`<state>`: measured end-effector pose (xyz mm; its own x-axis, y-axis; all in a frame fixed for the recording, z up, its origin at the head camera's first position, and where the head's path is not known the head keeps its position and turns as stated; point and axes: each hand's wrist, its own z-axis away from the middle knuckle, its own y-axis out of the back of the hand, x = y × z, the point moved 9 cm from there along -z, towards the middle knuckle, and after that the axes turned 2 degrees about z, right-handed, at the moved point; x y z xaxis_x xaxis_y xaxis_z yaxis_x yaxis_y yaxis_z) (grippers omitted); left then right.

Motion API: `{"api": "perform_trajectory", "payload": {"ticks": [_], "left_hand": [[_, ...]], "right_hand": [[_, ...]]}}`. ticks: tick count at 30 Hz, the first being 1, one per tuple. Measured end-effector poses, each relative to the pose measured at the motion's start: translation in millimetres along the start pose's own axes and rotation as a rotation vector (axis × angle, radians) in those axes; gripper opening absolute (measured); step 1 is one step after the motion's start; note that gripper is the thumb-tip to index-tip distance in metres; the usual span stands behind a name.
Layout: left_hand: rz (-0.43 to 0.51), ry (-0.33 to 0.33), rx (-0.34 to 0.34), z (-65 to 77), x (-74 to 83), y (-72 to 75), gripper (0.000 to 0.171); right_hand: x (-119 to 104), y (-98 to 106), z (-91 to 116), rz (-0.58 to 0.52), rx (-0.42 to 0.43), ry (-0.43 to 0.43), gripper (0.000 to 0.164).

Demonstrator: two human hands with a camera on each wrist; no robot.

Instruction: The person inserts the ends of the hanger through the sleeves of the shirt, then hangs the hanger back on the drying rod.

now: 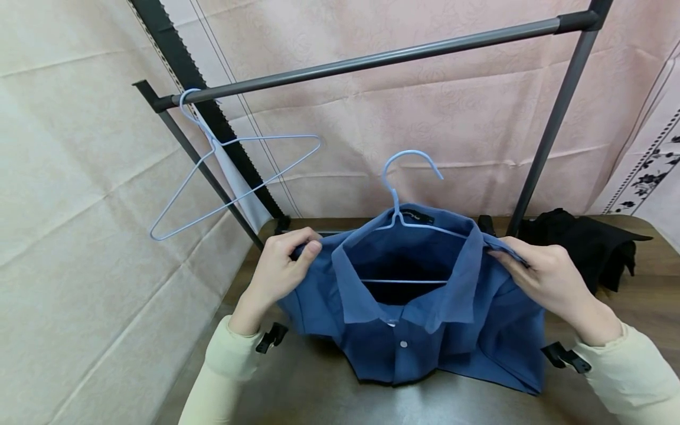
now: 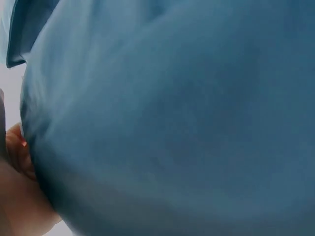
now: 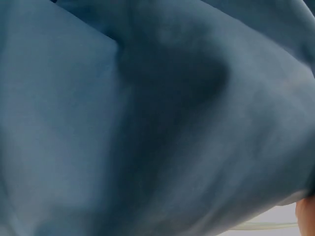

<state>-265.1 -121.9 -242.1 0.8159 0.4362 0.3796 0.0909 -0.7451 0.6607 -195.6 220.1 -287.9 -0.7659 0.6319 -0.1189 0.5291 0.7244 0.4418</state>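
A blue collared shirt [image 1: 419,348] hangs spread between both hands in the head view, its collar facing up. Inside its neck sits a light blue wire hanger [image 1: 397,203], with the hook standing up above the collar and the lower bar crossing the neck opening. My left hand [image 1: 281,265] grips the shirt at the left shoulder, thumb on top. At the other shoulder, my right hand [image 1: 547,277] pinches the cloth. Blue fabric [image 2: 162,118] fills most of the left wrist view, and shirt cloth [image 3: 162,123] likewise covers the right wrist view.
A grey metal rack with a crossbar [image 1: 372,62] stands behind the shirt. A second light blue hanger [image 1: 239,200] hangs from the bar's left end. Black cloth [image 1: 579,242] lies on the wooden table [image 1: 653,283] at the right. Pale curtains [image 1: 425,118] enclose the back.
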Motion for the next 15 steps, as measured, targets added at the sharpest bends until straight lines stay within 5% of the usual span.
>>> {"api": "perform_trajectory", "payload": {"ticks": [10, 15], "left_hand": [[-0.008, 0.087, -0.207, 18.6, -26.0, -10.0, 0.027], [0.048, 0.064, -0.223, 23.0, -27.3, -14.0, 0.026]], "right_hand": [[13, 5, 10, 0.013, -0.004, -0.043, 0.049], [14, 1, 12, -0.011, -0.029, -0.046, 0.05]]}}
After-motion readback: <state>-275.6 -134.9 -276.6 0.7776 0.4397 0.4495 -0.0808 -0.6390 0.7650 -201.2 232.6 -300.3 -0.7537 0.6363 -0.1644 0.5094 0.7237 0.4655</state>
